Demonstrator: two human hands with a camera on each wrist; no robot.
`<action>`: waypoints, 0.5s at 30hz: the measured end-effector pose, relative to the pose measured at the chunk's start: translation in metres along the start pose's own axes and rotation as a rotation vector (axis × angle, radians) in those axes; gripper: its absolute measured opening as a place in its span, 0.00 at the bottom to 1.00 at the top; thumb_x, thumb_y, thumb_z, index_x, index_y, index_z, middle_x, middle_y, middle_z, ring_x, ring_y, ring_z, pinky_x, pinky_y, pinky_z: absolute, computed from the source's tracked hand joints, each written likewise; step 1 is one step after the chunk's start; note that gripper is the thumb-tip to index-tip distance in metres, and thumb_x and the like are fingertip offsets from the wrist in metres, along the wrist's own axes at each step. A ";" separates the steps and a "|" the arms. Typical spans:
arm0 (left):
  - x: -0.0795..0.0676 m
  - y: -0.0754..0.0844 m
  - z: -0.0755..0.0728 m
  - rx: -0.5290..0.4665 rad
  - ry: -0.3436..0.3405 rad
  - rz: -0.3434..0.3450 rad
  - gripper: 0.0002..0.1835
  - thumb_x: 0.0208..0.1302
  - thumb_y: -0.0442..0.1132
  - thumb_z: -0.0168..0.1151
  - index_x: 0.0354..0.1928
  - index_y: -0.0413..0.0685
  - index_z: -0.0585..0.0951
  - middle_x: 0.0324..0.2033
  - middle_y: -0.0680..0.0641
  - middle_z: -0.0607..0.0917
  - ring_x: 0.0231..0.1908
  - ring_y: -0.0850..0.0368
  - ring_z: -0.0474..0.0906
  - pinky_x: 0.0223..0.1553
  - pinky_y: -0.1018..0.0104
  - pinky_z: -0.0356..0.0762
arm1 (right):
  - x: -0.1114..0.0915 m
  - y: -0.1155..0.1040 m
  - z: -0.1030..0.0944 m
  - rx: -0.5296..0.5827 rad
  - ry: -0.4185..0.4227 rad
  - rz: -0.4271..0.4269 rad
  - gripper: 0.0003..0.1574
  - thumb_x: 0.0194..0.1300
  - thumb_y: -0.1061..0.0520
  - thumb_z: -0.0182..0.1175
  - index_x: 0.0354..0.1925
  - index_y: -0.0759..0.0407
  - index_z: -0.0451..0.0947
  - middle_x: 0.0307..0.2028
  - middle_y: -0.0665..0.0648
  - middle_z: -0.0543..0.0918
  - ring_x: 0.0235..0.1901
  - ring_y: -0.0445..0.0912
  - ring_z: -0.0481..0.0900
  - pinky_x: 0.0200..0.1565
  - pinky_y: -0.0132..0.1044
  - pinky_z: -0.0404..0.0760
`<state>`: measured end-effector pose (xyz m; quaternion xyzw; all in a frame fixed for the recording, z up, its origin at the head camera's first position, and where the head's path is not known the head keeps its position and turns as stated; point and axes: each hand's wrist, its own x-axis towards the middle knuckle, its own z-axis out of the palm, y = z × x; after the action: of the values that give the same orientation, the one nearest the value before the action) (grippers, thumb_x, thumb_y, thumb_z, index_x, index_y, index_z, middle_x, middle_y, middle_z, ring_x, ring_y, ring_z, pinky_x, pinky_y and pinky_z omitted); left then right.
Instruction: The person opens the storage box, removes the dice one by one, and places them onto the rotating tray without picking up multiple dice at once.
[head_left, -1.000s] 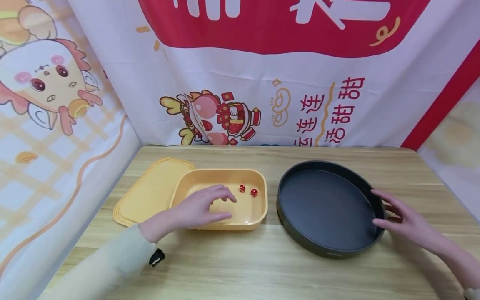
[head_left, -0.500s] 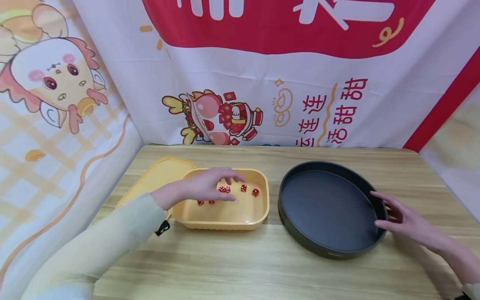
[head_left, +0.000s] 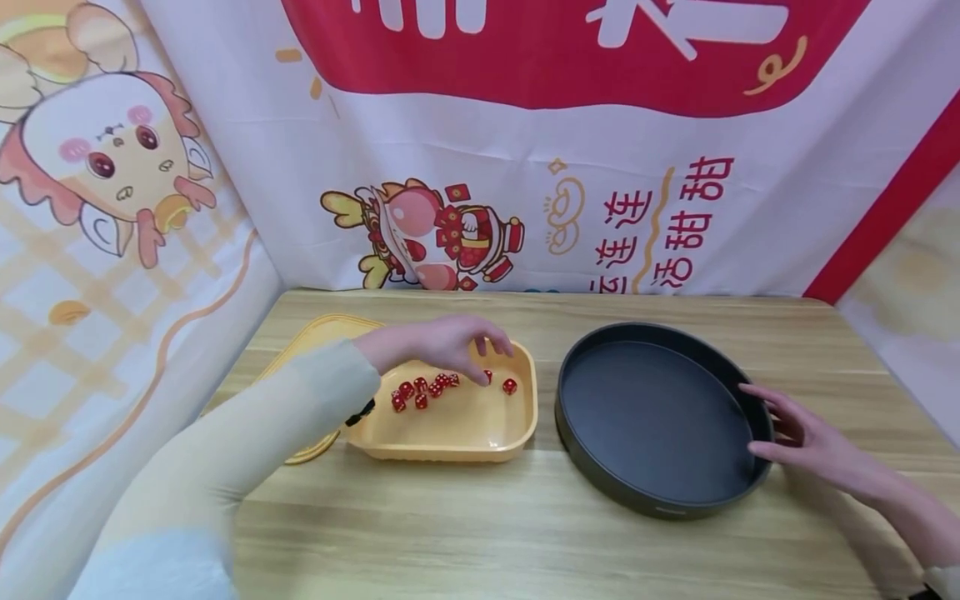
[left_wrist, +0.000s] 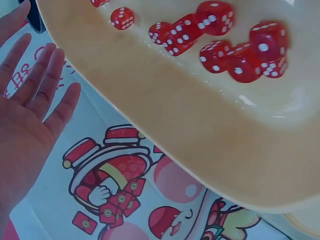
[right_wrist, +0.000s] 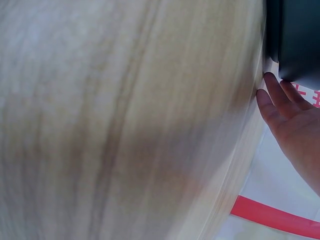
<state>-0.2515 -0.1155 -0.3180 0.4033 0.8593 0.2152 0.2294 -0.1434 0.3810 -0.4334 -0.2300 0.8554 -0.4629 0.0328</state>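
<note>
My left hand [head_left: 459, 342] hovers over the far right part of a yellow plastic box [head_left: 450, 451], its fingers loosely bent and apart with nothing between them. Beneath lie several red dice [head_left: 421, 386] with white dots, most of them clustered at the left. One die [head_left: 510, 386] sits apart on the right, and another is partly covered by the thumb. The left wrist view shows the fingers [left_wrist: 37, 82] spread near the box wall. At the right rim of a round black pan [head_left: 663, 417], my right hand [head_left: 813, 450] touches the side with relaxed fingers.
A yellow lid [head_left: 322, 333] lies left of the box, partly hidden by the left sleeve [head_left: 300, 417]. Box and pan stand side by side on a wooden table [head_left: 495, 533]. Printed cloth [head_left: 450, 133] hangs along the back and left.
The left hand has moved away and to the right over the box, uncovering more dice at the left. The right hand stays at the pan's rim.
</note>
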 end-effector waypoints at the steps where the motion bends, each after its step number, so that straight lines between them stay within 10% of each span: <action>1: 0.003 0.001 0.000 0.004 -0.016 0.005 0.25 0.56 0.35 0.72 0.57 0.44 0.79 0.54 0.46 0.80 0.52 0.46 0.75 0.52 0.56 0.74 | 0.000 0.000 0.000 0.000 0.002 0.001 0.46 0.60 0.73 0.62 0.72 0.62 0.55 0.61 0.34 0.63 0.55 0.24 0.64 0.47 0.18 0.70; 15: 0.035 -0.019 0.026 -0.031 -0.094 -0.011 0.23 0.55 0.31 0.72 0.55 0.43 0.82 0.47 0.47 0.84 0.39 0.54 0.80 0.40 0.70 0.76 | -0.001 0.001 0.000 -0.008 -0.001 0.020 0.46 0.60 0.73 0.62 0.72 0.61 0.54 0.61 0.34 0.63 0.54 0.24 0.65 0.47 0.18 0.70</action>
<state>-0.2682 -0.0946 -0.3567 0.4045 0.8465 0.2080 0.2767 -0.1433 0.3816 -0.4342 -0.2217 0.8595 -0.4590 0.0367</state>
